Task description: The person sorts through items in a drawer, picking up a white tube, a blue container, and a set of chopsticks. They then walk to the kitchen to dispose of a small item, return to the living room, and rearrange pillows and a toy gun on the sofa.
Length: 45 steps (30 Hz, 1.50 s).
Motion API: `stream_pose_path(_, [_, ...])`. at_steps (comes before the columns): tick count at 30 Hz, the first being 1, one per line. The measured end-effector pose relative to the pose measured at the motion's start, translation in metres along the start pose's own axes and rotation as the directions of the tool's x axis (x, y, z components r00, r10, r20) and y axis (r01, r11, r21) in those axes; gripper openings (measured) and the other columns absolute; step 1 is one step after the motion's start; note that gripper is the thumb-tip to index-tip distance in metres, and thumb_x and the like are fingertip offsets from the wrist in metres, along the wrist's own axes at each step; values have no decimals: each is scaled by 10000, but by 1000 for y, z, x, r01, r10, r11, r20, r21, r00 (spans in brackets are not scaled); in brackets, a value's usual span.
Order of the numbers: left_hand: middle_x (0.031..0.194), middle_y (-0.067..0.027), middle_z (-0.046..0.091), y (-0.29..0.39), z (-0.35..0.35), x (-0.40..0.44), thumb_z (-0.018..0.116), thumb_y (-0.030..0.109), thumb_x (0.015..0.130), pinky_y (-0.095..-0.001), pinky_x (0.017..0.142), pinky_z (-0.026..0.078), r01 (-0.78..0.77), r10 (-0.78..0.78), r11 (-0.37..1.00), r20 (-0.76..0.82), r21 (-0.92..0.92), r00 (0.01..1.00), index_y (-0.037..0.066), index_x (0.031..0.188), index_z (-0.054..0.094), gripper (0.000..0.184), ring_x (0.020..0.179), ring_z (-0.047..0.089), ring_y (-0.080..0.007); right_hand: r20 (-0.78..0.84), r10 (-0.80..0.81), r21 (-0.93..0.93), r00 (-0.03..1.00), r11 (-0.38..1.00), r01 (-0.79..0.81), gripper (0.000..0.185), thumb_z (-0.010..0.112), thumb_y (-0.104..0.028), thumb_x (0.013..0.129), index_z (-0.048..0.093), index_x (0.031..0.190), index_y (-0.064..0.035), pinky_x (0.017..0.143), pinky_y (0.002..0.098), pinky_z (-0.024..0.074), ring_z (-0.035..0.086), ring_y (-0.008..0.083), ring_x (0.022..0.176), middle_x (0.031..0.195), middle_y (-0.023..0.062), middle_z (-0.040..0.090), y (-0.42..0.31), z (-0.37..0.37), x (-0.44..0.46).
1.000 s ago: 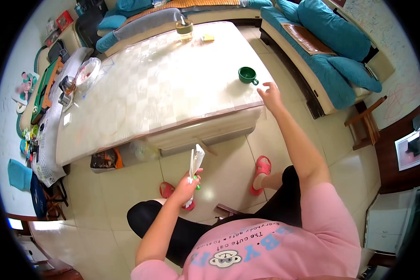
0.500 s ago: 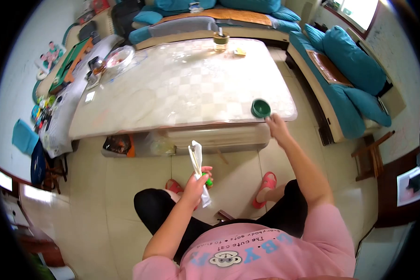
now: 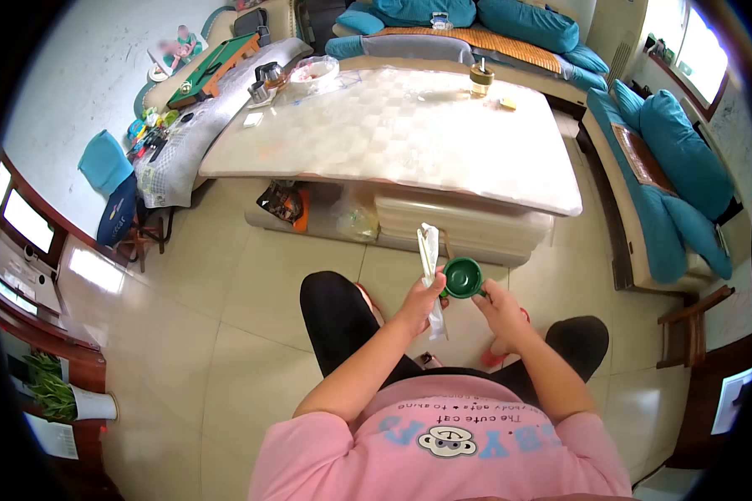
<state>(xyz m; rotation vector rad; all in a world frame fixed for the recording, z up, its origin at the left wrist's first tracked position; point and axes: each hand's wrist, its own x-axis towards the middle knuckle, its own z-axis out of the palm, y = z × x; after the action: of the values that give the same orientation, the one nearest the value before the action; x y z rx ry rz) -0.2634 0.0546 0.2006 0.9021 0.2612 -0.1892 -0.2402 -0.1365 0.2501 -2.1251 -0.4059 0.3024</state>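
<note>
The green cup (image 3: pixel 464 277) is held up between the person's 2 hands, in front of the table (image 3: pixel 393 134), its mouth turned to the camera and its inside showing green. The right hand (image 3: pixel 503 311) is clamped on the cup's handle, which the fingers mostly cover. The left hand (image 3: pixel 422 305) is closed around a white packet (image 3: pixel 429 250) with pale sticks; a bit of green at these fingers is hard to make out, and whether they touch the cup cannot be told. On the table, a lidded jar (image 3: pixel 481 79) holds yellowish liquid, and a white bowl (image 3: pixel 313 77) wrapped in clear plastic holds something reddish, too small to identify. Below, the contents of a clear plastic bag (image 3: pixel 356 220) are blurred. The person's legs partly hide the red sandals (image 3: pixel 493 358).
</note>
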Motion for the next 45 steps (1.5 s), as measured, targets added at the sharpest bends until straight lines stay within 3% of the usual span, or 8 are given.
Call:
stream_pose_path(4, [828,3,600,4,3,-14,698,238,846,-256,549,443,16,-14,982,-15,186,1000,72,1013,598,257,650,529,-95,35,-179,-63,983,982,181,173,616,-146,891,514,925,-10,565,407,414,505,372,607,687,215,541,-7,-4,-6])
stream_pose_path(9, [866,-13,597,1,4,-14,657,168,817,-238,611,496,92,-78,987,-108,134,991,90,1028,587,236,689,553,-104,9,-298,-30,954,954,299,172,626,-150,882,523,892,-12,556,413,413,504,386,603,682,219,544,3,-1,-1])
stream_pose_path(19, [861,-60,588,-17,-10,64,554,92,785,-303,538,475,271,-187,930,-314,249,931,61,1041,571,258,711,567,-169,43,-26,199,999,980,17,258,670,-249,886,538,941,-35,479,314,364,410,125,520,627,18,424,78,-16,44])
stream_pose_path(21, [869,-63,593,-11,-8,87,548,86,785,-308,559,479,271,-186,917,-287,294,940,58,1049,571,267,726,571,-168,131,275,604,952,739,-297,238,607,-272,932,518,913,-52,459,260,341,396,78,520,659,-18,435,96,-26,67])
stream_pose_path(22, [878,-67,598,-7,-7,99,543,81,785,-314,580,484,256,-175,908,-256,332,951,55,1058,571,275,741,576,-166,174,269,654,947,687,-316,234,550,-285,966,497,889,-71,450,225,324,379,55,512,674,-39,427,105,-29,81])
stream_pose_path(32, [998,-58,628,-37,-51,198,587,-58,731,-288,828,476,46,-44,820,-18,571,999,10,1156,574,430,935,590,-146,215,267,695,939,634,-339,207,514,-260,989,494,901,-74,465,225,328,373,51,518,645,-46,401,146,-24,165])
stream_pose_path(39, [1016,-95,661,-40,-104,232,622,-47,693,-313,841,487,82,-137,691,19,718,990,47,1132,600,450,943,628,-193,503,395,755,769,232,-613,164,504,-230,992,496,932,-78,460,215,254,300,41,501,625,-57,361,188,-26,178])
stream_pose_path(45, [962,-111,666,-30,-89,262,640,-7,687,-343,800,502,42,-178,641,95,767,979,49,1081,611,399,888,648,-224,549,458,787,699,-1,-617,143,511,-209,984,486,923,-81,453,218,236,286,43,487,621,-57,358,194,-26,209])
